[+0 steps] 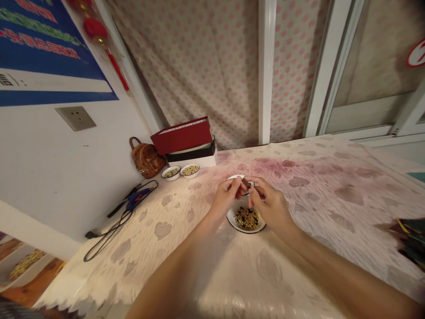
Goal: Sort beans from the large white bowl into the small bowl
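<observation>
Above a white dark-rimmed bowl (232, 223), my left hand (228, 191) and my right hand (270, 200) meet with fingertips pinched. Between them is a small dark brown strip (246, 182); its exact kind is too small to make out. Mixed yellow, brown and black beans or beads (246, 218) lie in the bowl below. Just behind it stands a second white bowl (235, 177), mostly hidden by my hands, so its contents barely show.
Two small filled bowls (171, 173) stand at the back left by a red box (184, 136) on a white box (199, 160). Beside them is a brown mini backpack (148, 158). A blue glue gun (137, 198) with its cord lies along the wall. Dark green pieces (411, 239) sit far right.
</observation>
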The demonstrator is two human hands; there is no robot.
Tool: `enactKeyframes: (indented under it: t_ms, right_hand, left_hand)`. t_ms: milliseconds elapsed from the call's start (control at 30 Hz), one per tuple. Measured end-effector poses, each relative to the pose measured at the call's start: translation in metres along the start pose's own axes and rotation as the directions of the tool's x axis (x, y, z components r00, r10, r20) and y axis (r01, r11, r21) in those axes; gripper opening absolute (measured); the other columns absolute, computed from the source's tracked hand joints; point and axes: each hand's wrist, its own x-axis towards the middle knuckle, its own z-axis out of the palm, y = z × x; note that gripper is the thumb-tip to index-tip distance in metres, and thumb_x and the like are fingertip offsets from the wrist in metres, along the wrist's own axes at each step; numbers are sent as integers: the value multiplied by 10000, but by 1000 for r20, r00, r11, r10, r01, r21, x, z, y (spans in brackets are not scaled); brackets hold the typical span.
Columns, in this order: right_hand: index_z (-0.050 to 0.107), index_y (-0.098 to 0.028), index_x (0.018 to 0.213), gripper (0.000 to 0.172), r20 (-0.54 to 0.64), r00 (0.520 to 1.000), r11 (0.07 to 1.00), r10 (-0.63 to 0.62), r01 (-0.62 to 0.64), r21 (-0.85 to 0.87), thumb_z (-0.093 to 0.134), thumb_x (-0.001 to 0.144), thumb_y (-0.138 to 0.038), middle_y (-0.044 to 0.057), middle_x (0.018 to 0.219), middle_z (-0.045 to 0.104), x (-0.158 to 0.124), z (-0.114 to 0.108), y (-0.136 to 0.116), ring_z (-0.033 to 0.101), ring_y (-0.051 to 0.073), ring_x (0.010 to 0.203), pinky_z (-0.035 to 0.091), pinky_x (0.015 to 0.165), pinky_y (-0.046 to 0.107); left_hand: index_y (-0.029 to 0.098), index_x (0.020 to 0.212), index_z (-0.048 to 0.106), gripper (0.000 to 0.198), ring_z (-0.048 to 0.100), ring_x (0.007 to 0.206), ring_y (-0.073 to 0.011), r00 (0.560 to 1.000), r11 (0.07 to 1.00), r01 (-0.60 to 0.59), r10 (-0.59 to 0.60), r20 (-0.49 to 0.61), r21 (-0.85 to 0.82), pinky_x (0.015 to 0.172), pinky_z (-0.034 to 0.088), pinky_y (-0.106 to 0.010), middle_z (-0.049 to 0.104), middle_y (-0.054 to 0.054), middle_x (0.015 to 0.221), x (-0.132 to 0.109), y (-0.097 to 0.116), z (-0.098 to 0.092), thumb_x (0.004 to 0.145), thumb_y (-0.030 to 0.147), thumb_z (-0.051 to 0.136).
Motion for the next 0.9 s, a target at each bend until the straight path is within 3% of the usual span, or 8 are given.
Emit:
enactKeyframes:
  t_ms: [500,900]
  right_hand:
    - [668,-219,1186,323,45,997,995,70,-73,68,493,925,-293,-69,518,626,-2,0,-9,604,160,470,447,551,284]
    - [688,-208,1118,296,52,993,990,103,-107,93,502,903,-291,-79,473,569,-1,-1,-10,569,148,442,421,534,271]
  left_hand:
    - [191,714,556,544,448,624,-130,979,962,-180,195,-58,203,628,396,-281,517,8,665,-2,-3,5,911,697,523]
    - [191,721,551,448,464,648,-139,972,941,-208,230,-53,266,664,389,-284,517,8,677,-1,-9,2,988,545,484]
